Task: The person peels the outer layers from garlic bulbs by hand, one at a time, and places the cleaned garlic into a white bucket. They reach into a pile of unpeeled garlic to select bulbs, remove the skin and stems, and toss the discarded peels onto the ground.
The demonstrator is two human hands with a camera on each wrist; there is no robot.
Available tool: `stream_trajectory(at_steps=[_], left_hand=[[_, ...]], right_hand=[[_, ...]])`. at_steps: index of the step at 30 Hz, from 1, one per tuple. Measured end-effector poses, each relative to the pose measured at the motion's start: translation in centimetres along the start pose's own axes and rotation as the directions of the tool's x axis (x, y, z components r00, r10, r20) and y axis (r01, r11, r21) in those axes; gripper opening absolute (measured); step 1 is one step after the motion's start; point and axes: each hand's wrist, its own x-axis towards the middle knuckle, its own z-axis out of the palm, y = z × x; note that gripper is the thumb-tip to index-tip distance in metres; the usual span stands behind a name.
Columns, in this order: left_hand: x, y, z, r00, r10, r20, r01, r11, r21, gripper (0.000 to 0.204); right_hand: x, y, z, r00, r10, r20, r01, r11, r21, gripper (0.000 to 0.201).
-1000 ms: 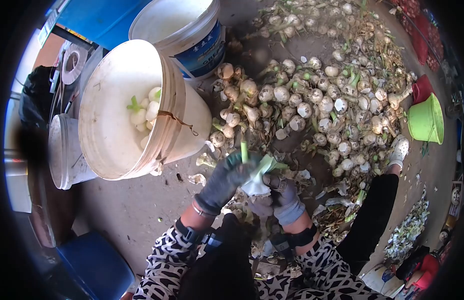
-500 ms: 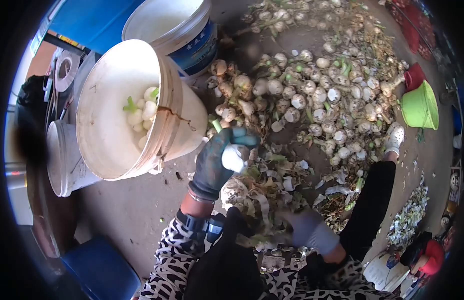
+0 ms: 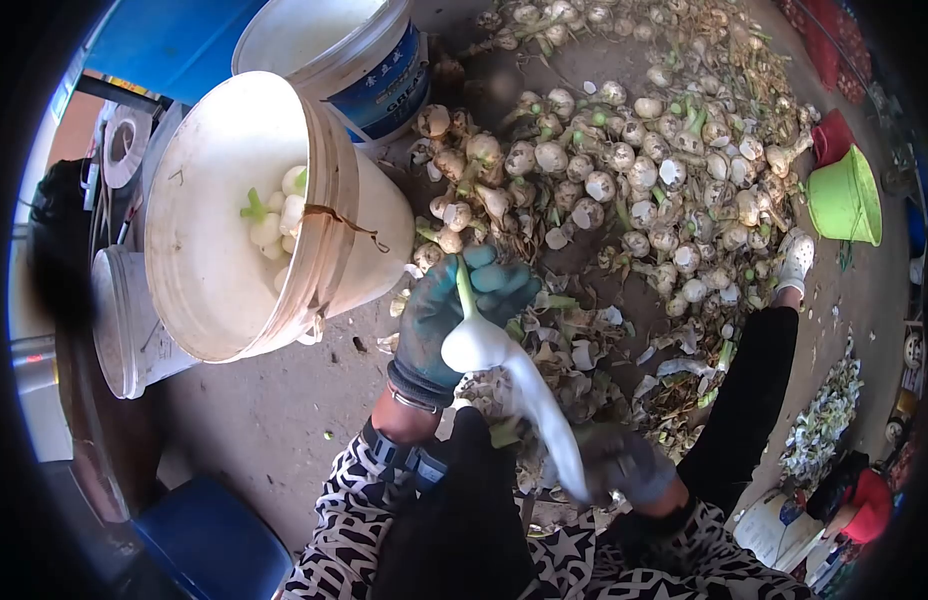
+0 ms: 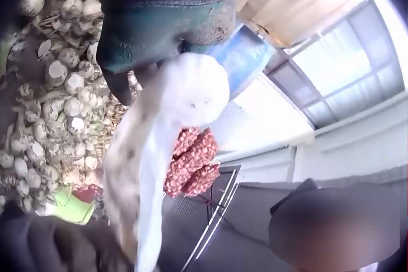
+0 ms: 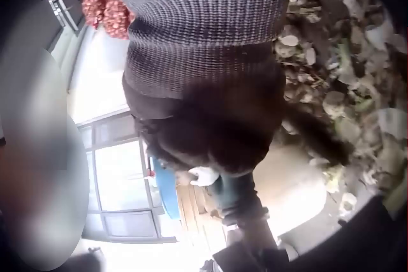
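In the head view my gloved left hand (image 3: 424,325) holds a white garlic bulb (image 3: 474,346) in its palm, the green stem (image 3: 466,290) passing up along the fingers. A long white strip of garlic skin (image 3: 546,415) stretches from the bulb down to my gloved right hand (image 3: 629,465), whose fingers grip its lower end, blurred. Close up in the left wrist view, the bulb (image 4: 203,90) sits under the green palm and the skin strip (image 4: 153,189) trails downward. The right wrist view shows the back of the right hand (image 5: 207,125), hiding what its fingers pinch.
Left of the hands a tilted white bucket (image 3: 379,220) contains several peeled bulbs (image 3: 267,228). Beyond lies a heap of unpeeled garlic (image 3: 624,170). Loose skins (image 3: 584,345) litter the floor beneath the hands. A lime bucket (image 3: 844,200) and a blue stool (image 3: 214,540) stand farther out.
A second ago both hands were together at the bulb. The right hand has drawn away toward the lower right, and a long skin strip now spans between the hands; the left still holds the bulb.
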Motion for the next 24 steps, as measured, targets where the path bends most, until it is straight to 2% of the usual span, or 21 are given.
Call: stream_trajectory(at_steps=[1,2,3,5,7,8,9,10,11,12,13,14,15,16,18,19,20,21,22,23,24], left_hand=[[0.2,0.1,-0.2,0.996,-0.055,0.071,0.059,0.997,-0.051,0.039],[0.4,0.1,-0.4,0.984,-0.109,0.144,0.123,0.988,-0.098,0.037],[0.5,0.0,-0.8,0.983,-0.109,0.147,0.124,0.987,-0.100,0.037],[0.7,-0.2,-1.5,0.974,-0.094,0.205,0.116,0.988,-0.097,0.032],[0.1,0.6,0.1,0.988,-0.063,0.140,0.074,0.994,-0.074,0.031],[-0.3,1.5,1.0,0.969,0.024,0.244,-0.038,0.998,0.051,0.034],[-0.9,2.5,2.0,0.931,0.093,0.352,-0.159,0.974,0.162,0.038],[-2.7,3.8,2.9,0.933,0.322,0.161,-0.360,0.823,0.440,0.043],[-4.6,5.5,4.3,0.823,0.567,0.044,-0.427,0.564,0.706,0.049],[-5.6,7.2,6.9,0.683,0.705,0.190,-0.561,0.341,0.754,0.052],[-6.3,10.0,8.9,0.614,0.694,0.375,-0.630,0.145,0.763,0.049],[-5.9,10.5,11.7,0.325,0.881,0.344,-0.280,-0.258,0.925,0.046],[-6.2,11.6,10.5,0.148,0.649,0.746,0.229,-0.757,0.613,0.046],[-6.4,11.1,10.3,0.142,0.641,0.754,0.234,-0.762,0.604,0.046],[-7.3,8.6,10.1,0.301,0.720,0.625,-0.097,-0.629,0.771,0.039],[-7.1,7.4,9.6,0.400,0.728,0.557,-0.243,-0.502,0.830,0.037],[-4.4,6.9,8.3,0.523,0.364,0.771,-0.709,-0.315,0.630,0.029],[-3.8,5.4,6.6,0.682,0.213,0.700,-0.514,-0.540,0.666,0.030],[-2.5,3.9,4.8,0.850,0.103,0.517,-0.379,-0.563,0.735,0.036],[-1.5,2.3,1.9,0.953,0.078,0.292,-0.203,-0.553,0.808,0.042],[-0.7,1.0,-1.1,0.982,0.061,0.176,-0.098,-0.634,0.767,0.056]], right_hand=[[-1.0,-0.3,0.5,0.991,0.085,0.104,-0.081,0.995,-0.050,0.041],[-2.2,1.4,0.5,0.983,-0.164,0.084,0.180,0.954,-0.241,0.045],[-2.4,0.8,0.8,0.983,-0.163,0.083,0.179,0.953,-0.245,0.045],[-2.6,-1.3,1.0,0.958,0.257,0.123,-0.268,0.960,0.077,0.023],[-0.8,-1.8,0.4,0.938,0.281,0.201,-0.315,0.936,0.158,0.021],[0.4,-2.0,0.6,0.924,0.382,0.025,-0.301,0.765,-0.570,0.021],[1.2,-1.9,0.9,0.929,0.330,-0.171,-0.226,0.137,-0.965,0.026],[1.6,-0.8,0.0,0.880,0.292,-0.375,-0.327,-0.200,-0.924,0.032],[1.9,0.7,-1.6,0.816,0.183,-0.548,-0.399,-0.508,-0.764,0.040],[2.7,1.6,-3.8,0.834,0.096,-0.543,-0.467,-0.399,-0.789,0.043],[4.0,1.4,-5.6,0.841,0.012,-0.541,-0.516,-0.281,-0.809,0.046],[6.3,0.5,-6.2,0.839,-0.093,-0.537,-0.539,-0.285,-0.793,0.046],[9.3,-0.2,-6.5,0.828,-0.202,-0.522,-0.560,-0.285,-0.778,0.045],[11.8,-0.3,-7.2,0.830,-0.233,-0.506,-0.556,-0.297,-0.776,0.045],[15.8,1.4,-10.0,0.833,-0.271,-0.483,-0.550,-0.304,-0.778,0.045],[17.1,3.1,-12.2,0.841,-0.277,-0.464,-0.537,-0.329,-0.777,0.044],[17.9,4.5,-14.0,0.850,-0.281,-0.445,-0.523,-0.358,-0.773,0.043],[17.9,5.3,-15.7,0.852,-0.280,-0.444,-0.521,-0.363,-0.772,0.043],[17.4,5.9,-17.3,0.845,-0.321,-0.428,-0.488,-0.135,-0.863,0.043],[16.9,6.1,-18.1,0.831,-0.361,-0.424,-0.417,0.100,-0.903,0.043],[16.6,3.5,-14.2,0.707,-0.013,-0.707,-0.520,0.667,-0.533,0.042]])
